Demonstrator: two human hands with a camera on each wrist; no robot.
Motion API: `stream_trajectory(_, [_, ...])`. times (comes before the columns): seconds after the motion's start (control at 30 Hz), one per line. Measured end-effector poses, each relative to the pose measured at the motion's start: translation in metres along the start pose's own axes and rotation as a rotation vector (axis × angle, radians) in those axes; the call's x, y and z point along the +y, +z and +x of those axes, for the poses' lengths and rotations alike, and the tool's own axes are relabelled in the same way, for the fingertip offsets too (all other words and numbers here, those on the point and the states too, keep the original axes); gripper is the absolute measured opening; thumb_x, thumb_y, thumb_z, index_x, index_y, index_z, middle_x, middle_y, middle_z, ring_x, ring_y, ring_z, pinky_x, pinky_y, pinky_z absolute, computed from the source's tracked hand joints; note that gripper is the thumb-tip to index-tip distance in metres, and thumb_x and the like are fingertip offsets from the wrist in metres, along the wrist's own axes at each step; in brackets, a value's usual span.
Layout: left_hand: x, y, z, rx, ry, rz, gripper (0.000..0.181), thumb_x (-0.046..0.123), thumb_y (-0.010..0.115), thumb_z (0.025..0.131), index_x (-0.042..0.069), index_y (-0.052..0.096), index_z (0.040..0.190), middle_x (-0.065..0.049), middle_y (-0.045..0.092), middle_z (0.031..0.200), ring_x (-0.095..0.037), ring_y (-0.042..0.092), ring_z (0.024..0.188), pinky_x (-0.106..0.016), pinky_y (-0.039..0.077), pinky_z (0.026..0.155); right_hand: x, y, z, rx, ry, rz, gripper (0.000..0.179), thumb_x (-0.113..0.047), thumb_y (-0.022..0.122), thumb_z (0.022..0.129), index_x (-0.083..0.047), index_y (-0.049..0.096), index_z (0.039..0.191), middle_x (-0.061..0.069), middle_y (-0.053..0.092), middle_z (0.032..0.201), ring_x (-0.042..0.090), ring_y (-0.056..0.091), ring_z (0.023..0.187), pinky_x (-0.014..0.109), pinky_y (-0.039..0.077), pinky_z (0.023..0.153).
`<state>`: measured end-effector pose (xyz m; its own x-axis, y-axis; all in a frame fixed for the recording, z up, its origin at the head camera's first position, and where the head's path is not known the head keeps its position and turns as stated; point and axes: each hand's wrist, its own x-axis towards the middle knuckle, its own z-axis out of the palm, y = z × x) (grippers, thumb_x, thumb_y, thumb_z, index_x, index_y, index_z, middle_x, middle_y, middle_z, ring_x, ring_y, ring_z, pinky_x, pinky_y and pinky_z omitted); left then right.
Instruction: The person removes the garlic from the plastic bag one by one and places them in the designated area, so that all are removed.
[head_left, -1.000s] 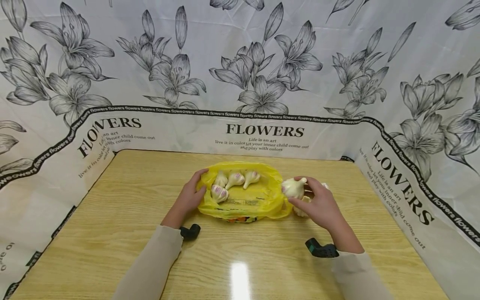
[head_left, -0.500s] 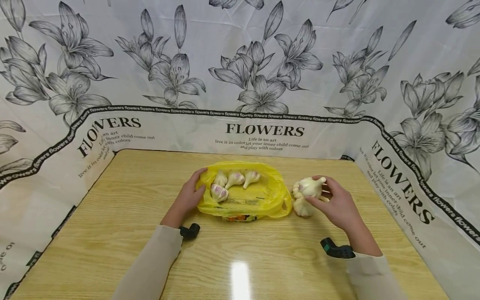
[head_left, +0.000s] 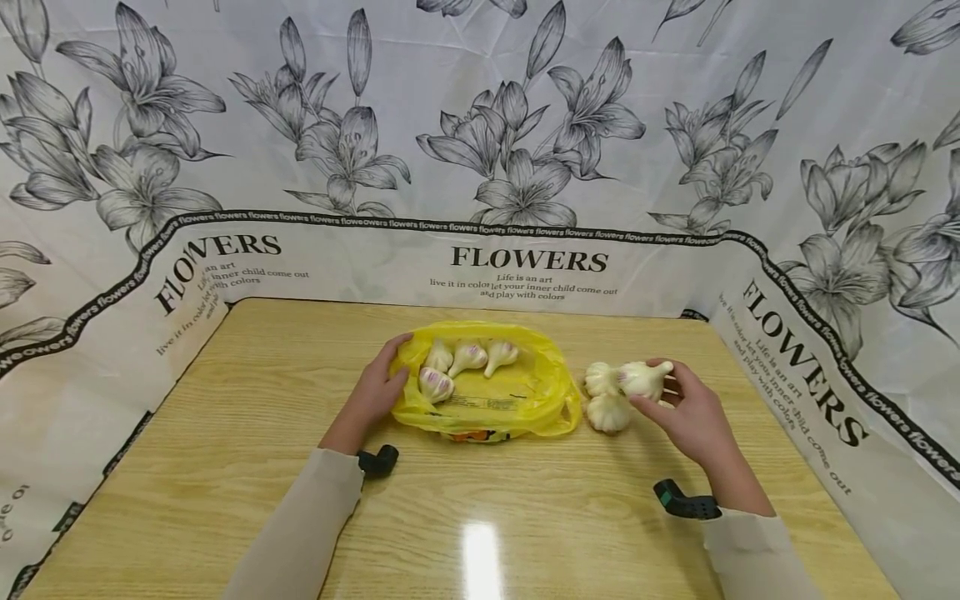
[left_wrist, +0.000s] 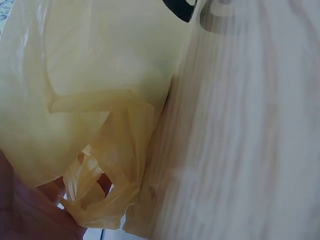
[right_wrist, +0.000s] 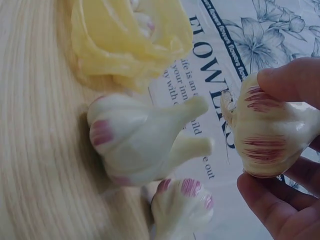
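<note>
Your right hand (head_left: 696, 417) pinches one garlic (head_left: 640, 382) towards the right edge of the counter (head_left: 420, 533); your left hand (head_left: 377, 393) grips the bag (head_left: 525, 419). Expect the garlic light, firm, perhaps slick: hold its round sides.

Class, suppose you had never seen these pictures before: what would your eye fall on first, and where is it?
First, the bright yellow bag, open on the wooden table, with four garlic bulbs showing toward its left side. Next, the pale bulb in the right hand, to the bag's right. Behind the table, a white cloth printed with big black flowers.
</note>
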<state>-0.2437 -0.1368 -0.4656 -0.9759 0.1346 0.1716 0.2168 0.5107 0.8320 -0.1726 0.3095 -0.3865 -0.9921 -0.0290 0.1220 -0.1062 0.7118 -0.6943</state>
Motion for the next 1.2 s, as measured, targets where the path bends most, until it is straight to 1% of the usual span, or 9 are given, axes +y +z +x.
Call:
stream_trajectory(0.2, [0.002,0.001,-0.001,-0.01,-0.001,-0.004,0.055,0.016,0.046,0.099,0.029,0.031,0.15,-0.012,0.034,0.156,-0.034,0.035,0.142,-0.054,0.031,0.113,0.011,0.0,0.002,0.003,0.034,-0.018,0.072,-0.047,0.064,0.089,-0.008,0.037,0.144,0.028,0.045,0.14,0.049,0.05,0.124,0.055,0.05,0.093])
stream_trajectory(0.4, [0.0,0.002,0.0,-0.015,-0.013,-0.004,0.054,0.018,0.047,0.1,0.031,0.031,0.149,-0.01,0.034,0.156,-0.032,0.034,0.142,-0.053,0.03,0.114,0.023,0.002,0.002,0.022,0.073,-0.033,0.072,-0.046,0.065,0.089,-0.005,0.038,0.142,0.031,0.044,0.139,0.05,0.05,0.122,0.055,0.05,0.092])
stream_trajectory(0.67, [0.0,0.001,0.0,-0.006,0.002,0.009,0.053,0.014,0.045,0.1,0.029,0.032,0.149,-0.013,0.035,0.155,-0.034,0.034,0.142,-0.055,0.029,0.114,0.037,0.005,0.004,0.053,0.091,-0.106,0.069,-0.042,0.067,0.088,-0.001,0.04,0.137,0.033,0.045,0.137,0.05,0.052,0.118,0.058,0.048,0.092])
stream_trajectory(0.97, [0.001,-0.001,0.0,-0.003,-0.001,0.001,0.051,0.014,0.045,0.1,0.029,0.033,0.148,-0.012,0.035,0.155,-0.035,0.032,0.143,-0.055,0.027,0.115,0.047,0.007,0.005,0.001,0.121,-0.158,0.067,-0.043,0.068,0.087,-0.003,0.041,0.134,0.034,0.043,0.138,0.05,0.049,0.12,0.059,0.045,0.093])
stream_trajectory(1.2, [0.001,-0.001,0.0,-0.008,-0.009,-0.01,0.051,0.015,0.045,0.1,0.03,0.033,0.148,-0.012,0.034,0.156,-0.035,0.032,0.143,-0.055,0.028,0.114,0.052,0.01,0.004,-0.02,0.104,-0.207,0.062,-0.038,0.071,0.085,-0.005,0.044,0.129,0.034,0.046,0.136,0.049,0.051,0.118,0.059,0.045,0.091])
